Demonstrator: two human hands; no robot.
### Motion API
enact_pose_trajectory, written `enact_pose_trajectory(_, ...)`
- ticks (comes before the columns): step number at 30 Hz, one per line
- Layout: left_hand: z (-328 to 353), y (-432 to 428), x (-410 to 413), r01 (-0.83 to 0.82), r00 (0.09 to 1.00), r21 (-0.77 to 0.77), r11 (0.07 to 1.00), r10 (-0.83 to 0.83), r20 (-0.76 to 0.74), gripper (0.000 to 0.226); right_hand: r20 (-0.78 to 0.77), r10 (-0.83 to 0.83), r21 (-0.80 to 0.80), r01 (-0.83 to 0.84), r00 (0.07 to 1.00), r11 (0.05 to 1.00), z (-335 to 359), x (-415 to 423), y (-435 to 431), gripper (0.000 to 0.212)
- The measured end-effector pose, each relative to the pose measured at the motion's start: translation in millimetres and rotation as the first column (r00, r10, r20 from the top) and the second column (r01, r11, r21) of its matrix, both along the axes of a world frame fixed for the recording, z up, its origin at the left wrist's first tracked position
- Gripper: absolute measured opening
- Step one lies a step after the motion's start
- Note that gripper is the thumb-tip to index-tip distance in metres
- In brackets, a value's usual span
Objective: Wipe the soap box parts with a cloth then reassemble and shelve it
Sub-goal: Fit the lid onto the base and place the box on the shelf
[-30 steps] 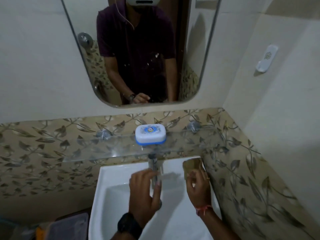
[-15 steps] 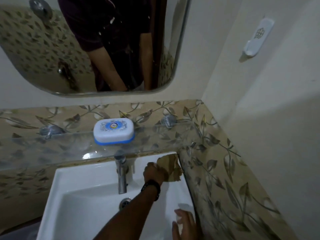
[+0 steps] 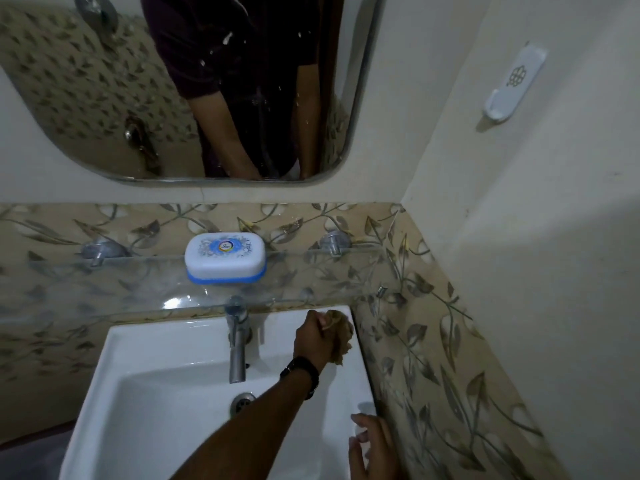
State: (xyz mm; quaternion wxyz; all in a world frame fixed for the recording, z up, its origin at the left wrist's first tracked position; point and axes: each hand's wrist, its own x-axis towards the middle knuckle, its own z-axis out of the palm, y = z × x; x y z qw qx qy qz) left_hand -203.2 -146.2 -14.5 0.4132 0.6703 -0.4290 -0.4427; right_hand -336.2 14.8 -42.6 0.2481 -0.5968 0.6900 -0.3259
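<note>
Gripping the cloth (image 3: 342, 331): left hand (image 3: 311, 336) is curled round the bunched brown rag at the far right corner of the sink (image 3: 138, 344), just right of the tap (image 3: 237, 348). Right hand (image 3: 370, 445) hangs near the sink's right rim, fingers loosely bent, holding nothing. Soap box (image 3: 225, 258) sits closed, white lid on blue base, on the glass shelf (image 3: 131, 278) above the tap.

Judgement: wiping not yet begun.

Advice: lift the cloth clear of the tap. Take the box down with the free hand, open it over the sink, wipe lid and base separately. Shelf is glass, so set down gently.
</note>
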Motion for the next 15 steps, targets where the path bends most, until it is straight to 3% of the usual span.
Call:
enact_pose_trajectory(3,5.6,21.4,14.4,0.092,0.991,-0.132,0.987,-0.078,0.112,0.012,0.048,0.025,0.001,-0.025,0.999,1.0,12.0,3.6,-16.6,0.05)
enact_pose_trajectory(6,17.8,43.1,34.5,0.171,0.972,-0.219,0.961,-0.127,0.199,0.014,0.234,-0.028,0.102,0.004,0.972,0.995,33.2,20.4,-39.9,0.037)
enact_pose_trajectory(10,46.0,80.4,70.3,0.163,0.974,-0.369,0.915,-0.09,0.208,0.015,0.462,-0.116,0.237,0.003,0.879,0.971,65.1,43.6,-63.5,0.064)
enact_pose_trajectory(13,60.8,113.5,105.3,0.108,0.986,-0.399,0.91,-0.047,0.161,0.017,0.635,-0.137,0.405,-0.178,0.76,0.897,80.1,71.8,-67.8,0.074)
enact_pose_trajectory(15,67.4,139.4,133.1,0.063,0.987,-0.419,0.906,0.004,0.158,0.019,0.787,-0.075,0.4,-0.414,0.612,0.818,82.9,100.7,-59.6,0.062)
